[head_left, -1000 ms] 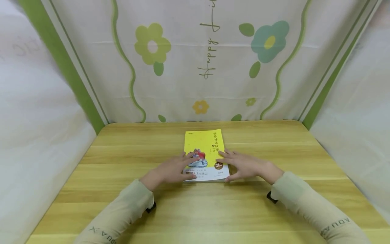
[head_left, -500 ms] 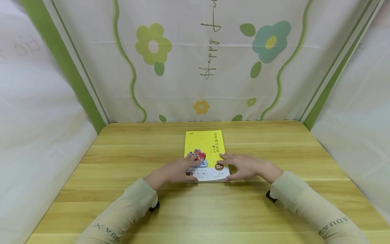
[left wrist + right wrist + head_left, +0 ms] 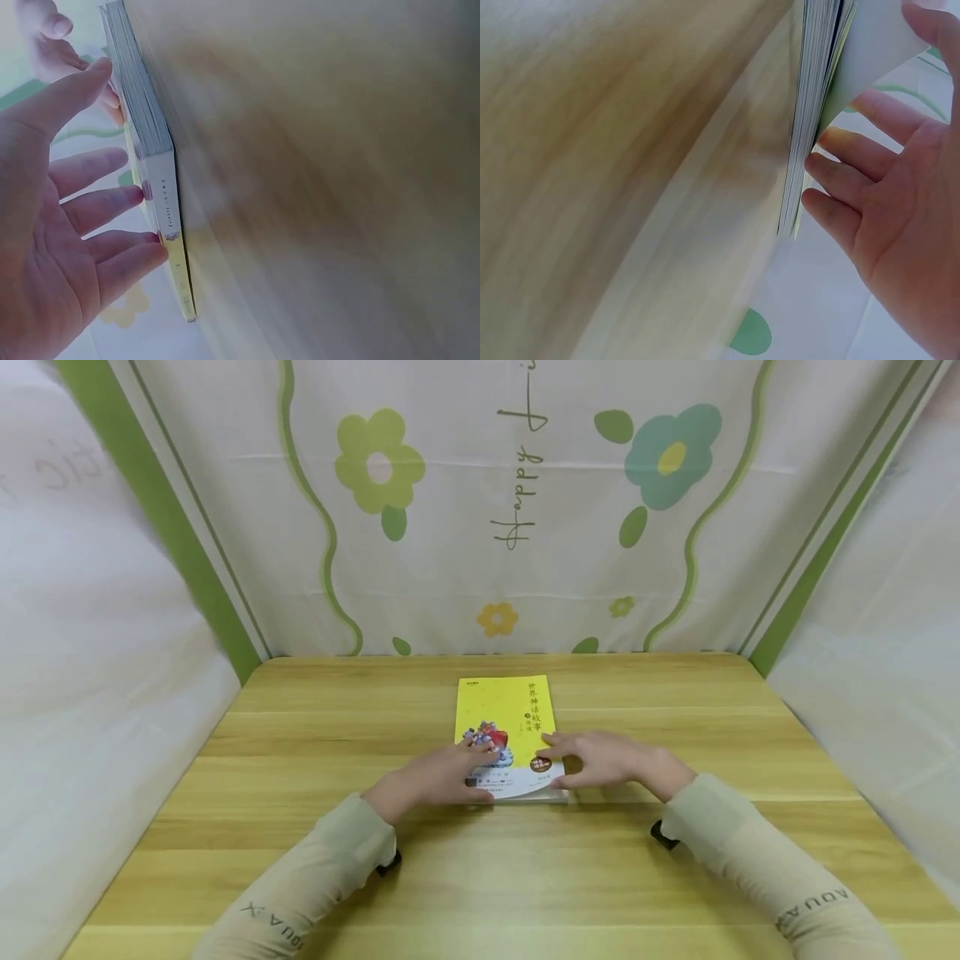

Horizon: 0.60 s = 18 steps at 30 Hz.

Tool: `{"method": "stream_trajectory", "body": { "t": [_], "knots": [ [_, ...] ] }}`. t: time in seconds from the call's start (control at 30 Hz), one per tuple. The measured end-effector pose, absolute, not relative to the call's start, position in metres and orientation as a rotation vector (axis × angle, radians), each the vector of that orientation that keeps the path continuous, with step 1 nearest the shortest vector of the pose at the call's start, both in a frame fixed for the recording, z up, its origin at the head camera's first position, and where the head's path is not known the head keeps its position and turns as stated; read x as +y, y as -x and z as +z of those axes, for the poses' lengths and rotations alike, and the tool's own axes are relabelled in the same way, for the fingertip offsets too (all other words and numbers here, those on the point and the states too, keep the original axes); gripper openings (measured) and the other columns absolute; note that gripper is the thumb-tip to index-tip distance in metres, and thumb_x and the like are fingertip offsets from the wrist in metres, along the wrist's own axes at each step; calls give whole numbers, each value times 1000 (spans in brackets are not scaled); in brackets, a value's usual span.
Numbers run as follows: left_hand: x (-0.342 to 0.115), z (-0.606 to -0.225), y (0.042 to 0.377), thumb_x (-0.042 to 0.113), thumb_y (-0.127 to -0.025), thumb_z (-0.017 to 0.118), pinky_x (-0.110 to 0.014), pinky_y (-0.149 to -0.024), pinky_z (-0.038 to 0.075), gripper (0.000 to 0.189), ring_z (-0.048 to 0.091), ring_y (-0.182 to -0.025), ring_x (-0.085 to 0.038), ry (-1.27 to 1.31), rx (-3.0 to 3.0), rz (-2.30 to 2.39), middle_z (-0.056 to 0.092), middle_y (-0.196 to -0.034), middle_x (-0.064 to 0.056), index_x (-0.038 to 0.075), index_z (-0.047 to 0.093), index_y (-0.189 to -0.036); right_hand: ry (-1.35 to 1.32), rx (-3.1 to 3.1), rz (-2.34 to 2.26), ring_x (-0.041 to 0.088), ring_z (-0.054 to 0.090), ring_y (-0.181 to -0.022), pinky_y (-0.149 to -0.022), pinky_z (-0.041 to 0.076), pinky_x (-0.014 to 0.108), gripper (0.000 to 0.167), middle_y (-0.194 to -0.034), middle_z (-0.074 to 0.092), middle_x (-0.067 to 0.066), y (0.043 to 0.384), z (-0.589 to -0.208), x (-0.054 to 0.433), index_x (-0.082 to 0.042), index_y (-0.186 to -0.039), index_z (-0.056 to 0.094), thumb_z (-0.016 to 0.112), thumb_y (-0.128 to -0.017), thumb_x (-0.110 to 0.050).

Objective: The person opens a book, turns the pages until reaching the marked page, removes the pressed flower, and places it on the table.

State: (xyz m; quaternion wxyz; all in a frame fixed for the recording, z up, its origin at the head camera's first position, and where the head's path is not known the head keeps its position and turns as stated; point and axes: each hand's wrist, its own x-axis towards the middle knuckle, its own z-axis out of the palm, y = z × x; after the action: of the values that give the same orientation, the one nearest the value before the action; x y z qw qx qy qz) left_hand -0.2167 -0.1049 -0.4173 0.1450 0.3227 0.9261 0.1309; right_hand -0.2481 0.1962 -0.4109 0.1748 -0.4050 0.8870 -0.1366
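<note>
A yellow paperback book (image 3: 498, 702) with a white lower band and a printed figure lies face up on the wooden table. My left hand (image 3: 438, 777) rests its spread, relaxed fingers over the left side of the cover; the left wrist view shows those fingertips (image 3: 133, 195) at the spine and the thumb by the front edge. On the other side, my right hand (image 3: 607, 760) pinches the lower right corner of the front cover (image 3: 874, 52), thumb beneath and fingers above. That corner is bent up from the pages (image 3: 806, 112), which stay flat on the table.
The wooden table (image 3: 480, 877) reaches back to a white curtain (image 3: 450, 552) with flower prints. White fabric walls with green bands stand on both sides.
The lower right corner of the cover has risen off the pages with my right thumb. My left hand has slid slightly right over the book.
</note>
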Motion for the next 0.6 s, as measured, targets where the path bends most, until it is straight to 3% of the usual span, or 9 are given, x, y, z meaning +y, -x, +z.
{"method": "stream_trajectory", "body": {
  "t": [0.33,0.6],
  "knots": [
    [-101,-420,215,53,-94,70,-53,-114,36,70,32,-149,-38,-930,2700,331,38,-162,-7,16,54,-151,1174,2516,-416,38,40,-145,-114,35,56,65,-157,44,16,251,-410,194,-10,-145,60,54,-101,-58],
    [-97,-419,214,50,-96,69,-50,-115,36,70,35,-149,-32,-942,2677,322,37,-163,-5,15,50,-154,1161,2538,-409,38,41,-144,-115,34,56,65,-156,46,14,250,-410,193,-14,-143,62,46,-103,-63]
  ]
}}
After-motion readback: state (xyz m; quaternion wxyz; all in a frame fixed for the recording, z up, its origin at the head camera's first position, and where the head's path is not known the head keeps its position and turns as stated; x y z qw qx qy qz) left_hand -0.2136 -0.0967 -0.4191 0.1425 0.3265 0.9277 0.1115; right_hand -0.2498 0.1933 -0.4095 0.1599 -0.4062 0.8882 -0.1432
